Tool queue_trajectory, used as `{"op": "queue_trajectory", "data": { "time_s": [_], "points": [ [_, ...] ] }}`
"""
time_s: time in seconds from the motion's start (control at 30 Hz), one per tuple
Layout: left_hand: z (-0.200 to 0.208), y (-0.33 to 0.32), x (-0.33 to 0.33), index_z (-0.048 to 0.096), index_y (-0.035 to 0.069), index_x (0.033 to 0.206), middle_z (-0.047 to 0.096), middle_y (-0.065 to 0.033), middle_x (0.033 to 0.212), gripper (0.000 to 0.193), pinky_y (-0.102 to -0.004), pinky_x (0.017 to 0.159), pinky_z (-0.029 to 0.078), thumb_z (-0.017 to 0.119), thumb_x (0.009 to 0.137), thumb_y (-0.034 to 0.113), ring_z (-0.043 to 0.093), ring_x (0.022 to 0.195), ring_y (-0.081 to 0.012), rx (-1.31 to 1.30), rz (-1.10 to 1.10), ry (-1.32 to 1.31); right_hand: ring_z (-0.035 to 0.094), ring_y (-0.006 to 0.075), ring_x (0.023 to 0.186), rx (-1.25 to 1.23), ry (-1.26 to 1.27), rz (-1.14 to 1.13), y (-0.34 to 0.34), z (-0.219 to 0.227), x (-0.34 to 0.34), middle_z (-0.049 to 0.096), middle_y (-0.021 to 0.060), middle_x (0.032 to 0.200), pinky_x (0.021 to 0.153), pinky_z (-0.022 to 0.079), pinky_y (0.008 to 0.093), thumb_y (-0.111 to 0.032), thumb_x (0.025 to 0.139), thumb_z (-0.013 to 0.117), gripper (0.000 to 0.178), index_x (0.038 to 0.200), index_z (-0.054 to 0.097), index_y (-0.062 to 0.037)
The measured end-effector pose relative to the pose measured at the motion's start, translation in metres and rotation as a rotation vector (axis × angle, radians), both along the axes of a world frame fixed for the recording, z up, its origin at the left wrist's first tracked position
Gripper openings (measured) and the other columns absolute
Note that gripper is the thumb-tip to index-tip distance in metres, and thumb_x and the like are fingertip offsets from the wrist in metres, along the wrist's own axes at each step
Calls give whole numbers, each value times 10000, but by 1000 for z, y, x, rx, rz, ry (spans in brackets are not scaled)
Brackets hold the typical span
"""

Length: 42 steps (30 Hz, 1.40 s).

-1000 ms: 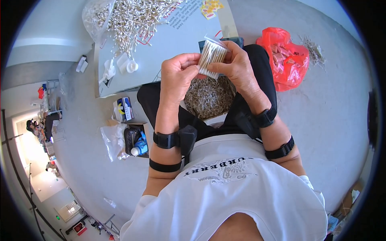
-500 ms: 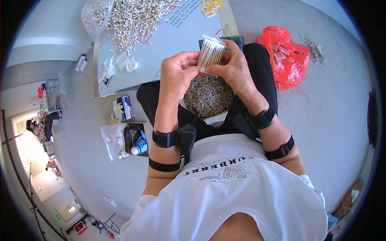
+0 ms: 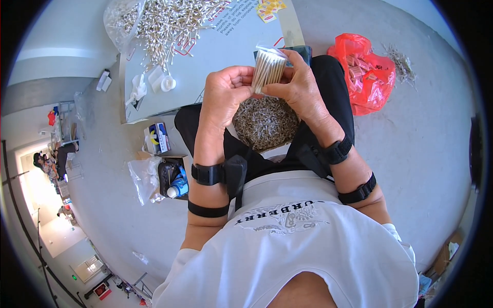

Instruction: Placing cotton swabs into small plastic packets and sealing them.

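Between my two hands is a clear plastic bag of cotton swabs [image 3: 268, 69], held up over my lap with the swabs standing nearly upright. My left hand [image 3: 227, 91] pinches its lower left side, thumb in front and fingers curled behind. On the other side my right hand [image 3: 295, 82] grips the bag, with the thumb across the lower front and the fingers around the top right edge. Below the hands, a container filled with loose swabs [image 3: 267, 123] sits between my legs.
A table [image 3: 190, 92] ahead carries a heap of cotton swabs [image 3: 169, 31], a white tape roll [image 3: 168, 83] and small yellow packets [image 3: 269, 9]. On the floor are a red plastic bag [image 3: 367, 77] at right and a carton with a blue bottle [image 3: 177, 187] at left.
My left forearm has shifted slightly left. The bag of swabs has turned a little and stays in both hands at nearly the same place.
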<state>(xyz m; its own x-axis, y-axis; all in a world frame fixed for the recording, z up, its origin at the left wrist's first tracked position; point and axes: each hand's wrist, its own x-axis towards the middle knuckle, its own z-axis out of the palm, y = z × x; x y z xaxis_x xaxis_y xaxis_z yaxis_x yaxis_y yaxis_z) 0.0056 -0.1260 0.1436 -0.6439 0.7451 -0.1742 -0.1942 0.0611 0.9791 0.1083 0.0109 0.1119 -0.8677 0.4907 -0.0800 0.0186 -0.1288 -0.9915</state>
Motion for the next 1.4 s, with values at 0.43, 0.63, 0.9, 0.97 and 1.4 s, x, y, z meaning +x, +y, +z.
{"op": "queue_trajectory", "data": {
  "time_s": [0.43,0.63,0.9,0.97,1.4],
  "points": [
    [-6,0,-4,608,-122,1051,671,-169,935,311,-316,721,599,619,743,-166,674,826,-194,-41,-45,7,661,187,909,102,-41,15,-1,-1,-1,662,155,1001,785,538,296,59,672,742,755,1338,386,31],
    [-6,-1,-7,609,-123,1035,670,-167,927,308,-319,728,599,652,731,-159,676,818,-201,-55,-83,-28,661,185,904,130,-38,31,-1,-4,-1,664,155,999,788,538,294,69,672,733,776,1358,373,15],
    [-5,-2,-8,625,-114,1016,678,-152,920,289,-310,743,592,681,732,-133,678,811,-190,-77,-121,8,659,180,899,139,-48,39,0,-7,-2,665,146,992,788,536,291,74,680,719,765,1359,373,9],
    [-5,-3,-9,628,-115,1009,680,-149,917,282,-306,743,590,684,733,-129,678,804,-185,-75,-126,9,659,178,896,136,-49,32,0,-6,-2,665,144,990,789,536,290,72,682,718,764,1360,373,8],
    [-3,-1,-5,635,-112,997,681,-140,902,263,-291,699,593,672,737,-128,674,785,-171,-96,-117,30,652,152,878,166,-39,36,-1,-1,0,671,133,964,776,522,276,47,680,723,770,1365,376,-4]
  ]
}}
